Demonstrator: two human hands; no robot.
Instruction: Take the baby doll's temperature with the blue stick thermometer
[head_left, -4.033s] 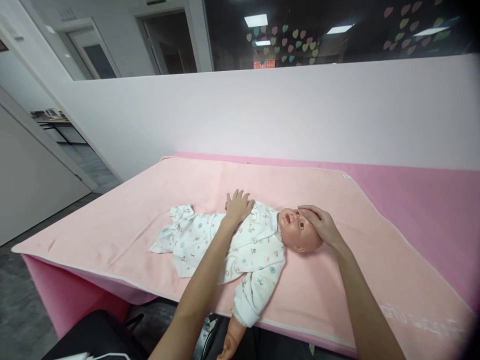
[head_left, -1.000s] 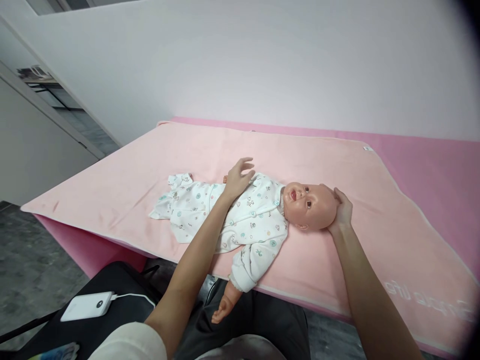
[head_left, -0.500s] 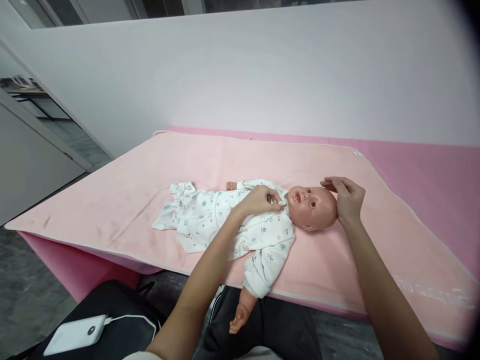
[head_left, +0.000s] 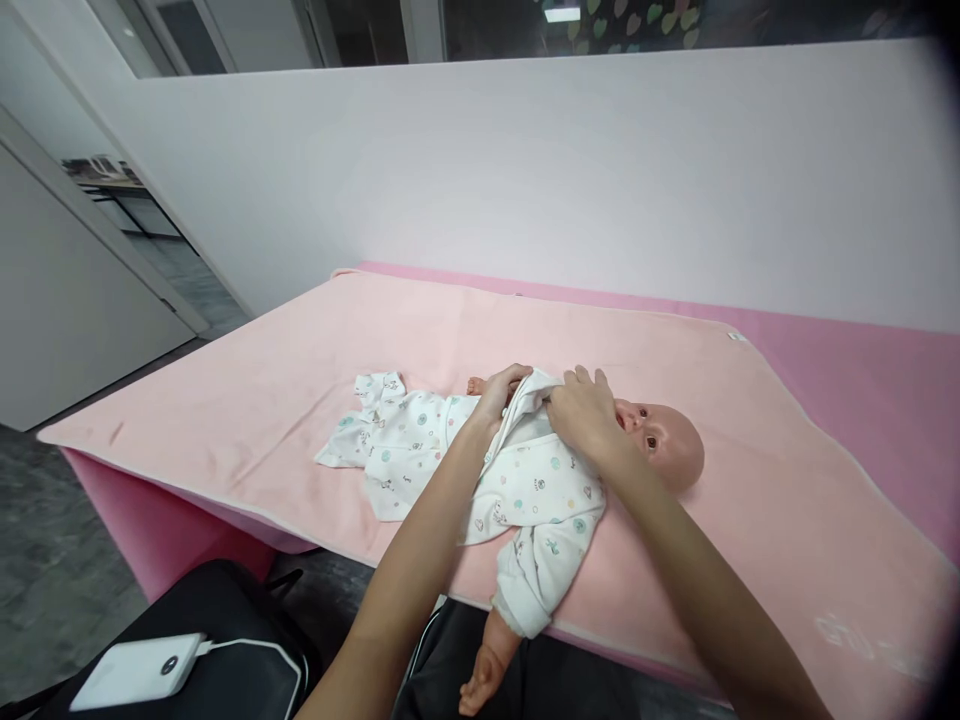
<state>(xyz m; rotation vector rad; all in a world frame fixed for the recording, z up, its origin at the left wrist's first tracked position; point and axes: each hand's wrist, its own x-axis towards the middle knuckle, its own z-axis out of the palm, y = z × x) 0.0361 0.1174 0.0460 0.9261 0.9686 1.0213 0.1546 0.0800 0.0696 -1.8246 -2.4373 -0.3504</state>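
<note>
A baby doll (head_left: 679,448) lies on its back, its head to the right, on a pink blanket (head_left: 262,400). It wears a white printed top (head_left: 536,490) and matching trousers (head_left: 409,450). My left hand (head_left: 504,392) grips the top's front edge at the chest and holds it lifted. At the collar side, my right hand (head_left: 583,408) has its fingers at the same raised fabric, close to the doll's chin, partly covering the face. The doll's near arm (head_left: 491,660) hangs past the table edge, while only the fingers of its far arm show.
A white power bank (head_left: 139,670) with a cable rests on a black bag (head_left: 225,620) at the lower left. Behind the table rises a white wall (head_left: 562,180). A pink cover (head_left: 892,380) shows beyond the blanket on the right.
My right hand has moved left from the doll's head to the collar. The top's front edge, flat before, is now pulled up between my hands. The view has shifted slightly.
</note>
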